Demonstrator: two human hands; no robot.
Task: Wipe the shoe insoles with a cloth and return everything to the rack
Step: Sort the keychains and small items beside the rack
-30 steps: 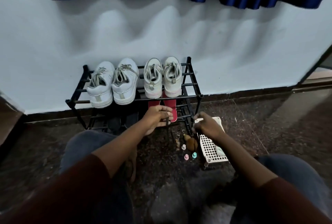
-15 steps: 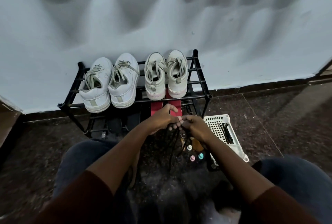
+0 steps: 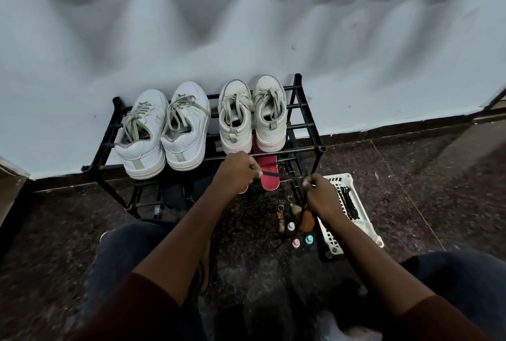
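A black shoe rack (image 3: 306,124) stands against the white wall. Two pairs of white sneakers (image 3: 164,132) (image 3: 253,115) sit on its top shelf. Red insoles (image 3: 269,173) lie on the lower shelf. My left hand (image 3: 236,172) and my right hand (image 3: 319,194) each pinch an end of a black shoelace (image 3: 282,176), stretched taut between them in front of the insoles. The lace's remaining length hangs down from my right hand.
A white plastic basket (image 3: 358,227) with another black lace in it sits on the dark floor right of the rack. Keychains (image 3: 280,217) and small bottles (image 3: 301,240) lie beside it. Dark shoes (image 3: 175,193) stand under the rack. My knees frame the bottom.
My right hand left the basket and met my left hand at the rack. Both hands then pulled apart, stretching the black lace between them.
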